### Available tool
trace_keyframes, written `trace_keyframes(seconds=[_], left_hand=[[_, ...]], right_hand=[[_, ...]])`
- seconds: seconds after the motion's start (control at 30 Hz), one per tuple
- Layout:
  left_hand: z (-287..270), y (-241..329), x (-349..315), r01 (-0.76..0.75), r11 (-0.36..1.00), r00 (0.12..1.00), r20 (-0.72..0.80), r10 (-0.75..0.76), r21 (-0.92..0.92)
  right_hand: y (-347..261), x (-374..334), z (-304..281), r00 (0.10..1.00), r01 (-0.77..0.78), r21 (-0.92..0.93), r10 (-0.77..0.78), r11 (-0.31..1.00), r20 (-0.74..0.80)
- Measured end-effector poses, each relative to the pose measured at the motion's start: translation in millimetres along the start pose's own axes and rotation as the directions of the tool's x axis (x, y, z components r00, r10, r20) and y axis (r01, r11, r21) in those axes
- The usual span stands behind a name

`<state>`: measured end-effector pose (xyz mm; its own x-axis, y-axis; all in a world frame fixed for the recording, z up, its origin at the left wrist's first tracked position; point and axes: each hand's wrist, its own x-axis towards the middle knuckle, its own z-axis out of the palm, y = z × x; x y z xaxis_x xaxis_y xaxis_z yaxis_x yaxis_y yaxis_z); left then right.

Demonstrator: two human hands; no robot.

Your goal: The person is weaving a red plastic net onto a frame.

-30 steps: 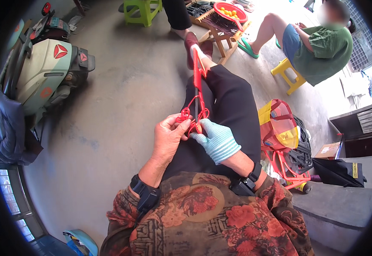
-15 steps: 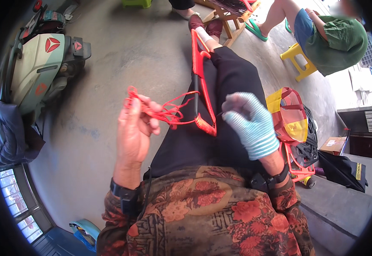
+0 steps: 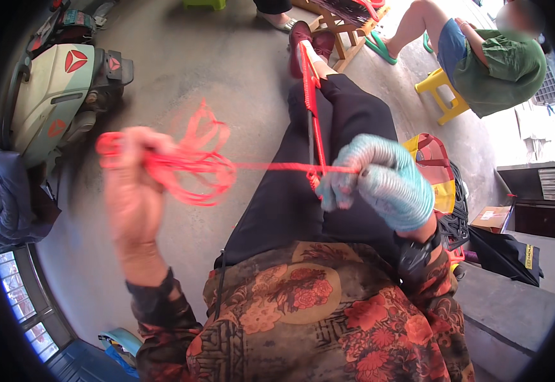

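My bare left hand point(image 3: 136, 184) is closed round a looped bundle of red cord point(image 3: 198, 169), blurred by motion, off to the left of my lap. From that bundle one strand runs taut to the right, across the lower end of a red frame point(image 3: 312, 95). The frame is narrow and long, has a dark bar along it, and lies on my thighs pointing toward my feet. My right hand point(image 3: 389, 184), in a light blue and white striped glove, is closed on the strand just right of the frame. A small dark spot shows at its fingertips, too small to name.
On the right stand a red and yellow bag point(image 3: 441, 169), black coiled cord point(image 3: 459, 216) and a cardboard box point(image 3: 492, 218). Beyond them a person in green point(image 3: 506, 70) sits on a yellow stool point(image 3: 443, 95). A scooter point(image 3: 54, 95) is parked at left.
My left hand has moved left and a little down with the bundle, drawing a strand straight. My right hand, apart from the cord before, now grips it. The frame has tilted and shifted slightly right.
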<state>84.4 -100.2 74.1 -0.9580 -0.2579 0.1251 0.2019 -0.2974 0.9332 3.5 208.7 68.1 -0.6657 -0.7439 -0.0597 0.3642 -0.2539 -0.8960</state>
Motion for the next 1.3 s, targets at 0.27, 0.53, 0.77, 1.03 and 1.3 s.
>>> trace_keyframes(seconds=[0.27, 0.53, 0.77, 1.03, 1.3], left_hand=[[77.7, -107.9, -27.9, 0.300, 0.889, 0.915, 0.160, -0.370, 0.345], [67.9, -109.8, -23.3, 0.393, 0.883, 0.893, 0.121, -0.433, 0.255], [37.2, -75.1, 3.3, 0.362, 0.932, 0.931, -0.055, -0.360, 0.027], [63.7, -121.5, 4.6, -0.055, 0.693, 0.841, 0.408, -0.355, 0.719], [41.0, -106.8, 2.4, 0.488, 0.863, 0.825, 0.255, -0.504, 0.129]], right_hand=[[28.4, -36.0, 21.4, 0.967, 0.077, 0.227, -0.017, 0.971, -0.253], [3.2, -37.1, 25.8, 0.955, 0.039, 0.285, 0.049, 0.958, -0.293], [24.5, 1.6, -11.7, 0.728, 0.020, -0.442, -0.316, 0.897, -0.608], [58.6, 6.3, -9.5, 0.882, -0.373, -0.760, -0.052, 0.532, -0.469], [47.4, 0.0, -31.8, 0.769, -0.197, -0.304, -0.045, 0.932, -0.638]])
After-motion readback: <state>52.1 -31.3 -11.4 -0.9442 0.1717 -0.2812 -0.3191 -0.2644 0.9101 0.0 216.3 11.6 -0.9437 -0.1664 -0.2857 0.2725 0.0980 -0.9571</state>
